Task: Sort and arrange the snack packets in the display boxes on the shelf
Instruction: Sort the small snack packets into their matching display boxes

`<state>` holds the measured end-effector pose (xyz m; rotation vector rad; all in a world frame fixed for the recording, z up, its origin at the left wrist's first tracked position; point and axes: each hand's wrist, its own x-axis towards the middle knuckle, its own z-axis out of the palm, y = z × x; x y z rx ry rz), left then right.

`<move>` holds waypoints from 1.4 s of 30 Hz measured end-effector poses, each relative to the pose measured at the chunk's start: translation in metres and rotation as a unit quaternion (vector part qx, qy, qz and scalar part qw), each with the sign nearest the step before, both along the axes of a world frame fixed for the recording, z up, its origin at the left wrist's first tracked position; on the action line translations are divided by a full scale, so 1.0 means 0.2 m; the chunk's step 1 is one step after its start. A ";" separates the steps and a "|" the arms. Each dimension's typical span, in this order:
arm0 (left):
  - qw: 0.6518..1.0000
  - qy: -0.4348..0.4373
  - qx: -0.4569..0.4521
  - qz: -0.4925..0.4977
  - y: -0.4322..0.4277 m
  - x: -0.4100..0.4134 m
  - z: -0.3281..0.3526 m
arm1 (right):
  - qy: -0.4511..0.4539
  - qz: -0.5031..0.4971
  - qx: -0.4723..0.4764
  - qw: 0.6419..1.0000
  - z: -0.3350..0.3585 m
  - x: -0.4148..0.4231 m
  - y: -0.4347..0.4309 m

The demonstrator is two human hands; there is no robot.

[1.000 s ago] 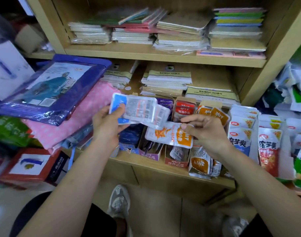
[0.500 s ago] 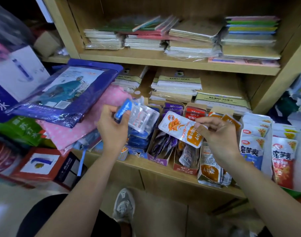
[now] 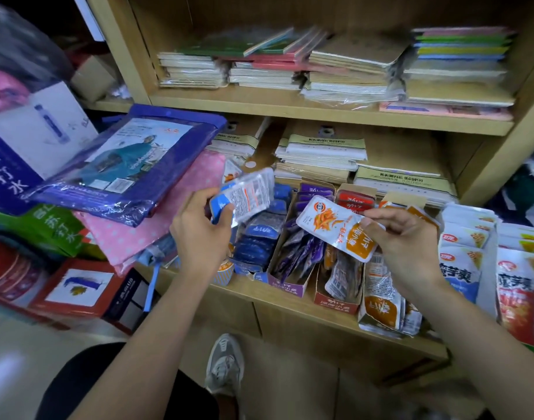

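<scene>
pinching the orange packet [image 3: 335, 228] in your right hand [image 3: 402, 237], long axis slanting down-right, you're just above the orange box [image 3: 400, 199]; left hand [image 3: 199, 231] grips blue packets [image 3: 247, 194].

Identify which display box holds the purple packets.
The purple box, left of the red box; only its front and packets are purple.

Head view: one wide-angle camera, head-worn, facing forward and down; near the wooden shelf [image 3: 290, 307], display boxes [image 3: 287, 287] centre frame, floor [image 3: 23, 344] below.
</scene>
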<state>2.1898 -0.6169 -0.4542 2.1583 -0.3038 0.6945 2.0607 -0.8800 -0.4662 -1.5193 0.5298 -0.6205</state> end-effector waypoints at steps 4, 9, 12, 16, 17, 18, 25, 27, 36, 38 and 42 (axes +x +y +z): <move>0.995 -0.066 -0.075 -0.028 -0.02 0.02 0.02 | 0.000 0.001 -0.004 1.000 0.01 0.00 0.00; 1.000 -0.008 -0.004 -0.027 -0.09 0.01 -0.01 | 0.009 0.001 -0.014 1.000 0.01 -0.01 0.01; 0.994 0.008 0.101 -0.033 -0.11 -0.01 -0.05 | 0.011 -0.001 -0.016 1.000 0.02 -0.01 0.01; 0.978 0.009 0.207 -0.030 -0.10 -0.03 -0.04 | 0.009 0.001 -0.011 1.000 0.02 -0.01 0.02; 0.973 0.026 0.228 -0.027 -0.10 -0.03 -0.03 | 0.009 0.000 -0.011 1.000 0.02 -0.01 0.02; 0.967 0.049 0.250 -0.021 -0.09 -0.04 -0.03 | 0.009 0.000 -0.010 1.000 0.02 -0.01 0.02; 0.978 0.105 0.176 -0.032 -0.06 -0.02 -0.05 | -0.008 0.004 0.013 1.000 0.03 0.00 0.03; 0.987 0.064 0.145 -0.039 -0.07 -0.02 -0.05 | -0.009 0.002 0.017 1.000 0.04 0.00 0.03; 0.986 0.056 0.157 -0.015 -0.12 0.01 -0.09 | -0.004 -0.008 0.000 1.000 0.04 0.00 0.03; 0.980 0.095 0.176 -0.021 -0.12 0.01 -0.11 | -0.008 -0.026 -0.007 1.000 0.03 0.00 0.03; 0.975 0.130 0.151 -0.096 -0.11 0.02 -0.13 | -0.020 -0.074 -0.027 0.997 0.04 -0.01 -0.04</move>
